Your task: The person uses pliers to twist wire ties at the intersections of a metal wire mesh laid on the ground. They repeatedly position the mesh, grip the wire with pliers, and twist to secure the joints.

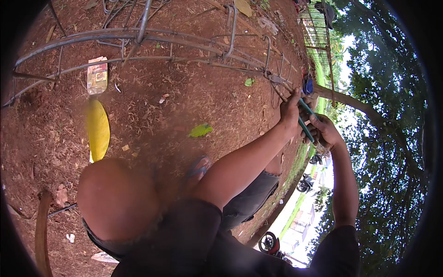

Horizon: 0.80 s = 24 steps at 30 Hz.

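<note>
A pair of green-handled pliers [304, 125] is held in front of me at the right. My left hand [290, 113] wraps round the tool just behind its head, close to the end of a steel rebar frame [184, 41]. Farther back on the handles, my right hand [326, 131] is closed, its fingers around them. The pliers' jaws point at a rebar joint [275, 79], where thin wire shows; my left hand and the bars partly hide the jaws. Something clear and crinkled [322, 148] shows just below my right hand.
Reddish soil lies below, with a yellow leaf [98, 130], a green leaf [200, 130] and a flattened wrapper [97, 76]. My bent knee [115, 198] is at lower left, near a curved wooden piece [43, 235]. A tree trunk [350, 101] and parked motorcycles [305, 183] stand at the right.
</note>
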Available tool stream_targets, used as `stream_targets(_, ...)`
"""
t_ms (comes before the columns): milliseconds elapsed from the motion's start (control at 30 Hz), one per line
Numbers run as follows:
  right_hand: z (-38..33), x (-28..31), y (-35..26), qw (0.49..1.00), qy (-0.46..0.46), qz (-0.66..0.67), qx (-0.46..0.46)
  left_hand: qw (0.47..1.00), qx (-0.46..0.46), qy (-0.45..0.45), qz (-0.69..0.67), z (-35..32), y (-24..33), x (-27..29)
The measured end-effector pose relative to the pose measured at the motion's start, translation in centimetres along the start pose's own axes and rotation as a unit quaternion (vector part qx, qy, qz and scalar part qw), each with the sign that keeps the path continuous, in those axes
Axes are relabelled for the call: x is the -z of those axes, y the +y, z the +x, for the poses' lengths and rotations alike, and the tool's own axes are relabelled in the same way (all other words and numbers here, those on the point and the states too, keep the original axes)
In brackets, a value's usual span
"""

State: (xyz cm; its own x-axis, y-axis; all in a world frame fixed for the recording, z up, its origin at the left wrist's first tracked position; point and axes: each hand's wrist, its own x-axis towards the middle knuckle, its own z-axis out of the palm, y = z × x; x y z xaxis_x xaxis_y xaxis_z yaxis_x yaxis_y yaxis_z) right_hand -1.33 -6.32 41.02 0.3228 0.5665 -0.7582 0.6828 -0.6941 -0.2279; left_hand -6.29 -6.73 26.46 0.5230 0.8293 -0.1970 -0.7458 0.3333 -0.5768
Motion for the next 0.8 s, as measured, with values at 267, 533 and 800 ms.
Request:
stream_targets(267, -0.6, -4.7, -1.7, 0.496, 0.417, -0.721, 0.246, 0.998, -0.019, 0.031, -0.048, 2.1, 0.3, -4.1)
stream_targets(533, 2.0, 1.0, -12.8, 0.485, 0.246, -0.773, 0.328, 0.994, -0.061, -0.069, 0.054, 3.8, -0.3, -6.5)
stream_targets(800, 3.6, 0.7, -16.8, 0.504, 0.169, -0.785, 0.318, 0.976, 0.017, -0.082, 0.203, 3.7, -1.6, -2.0)
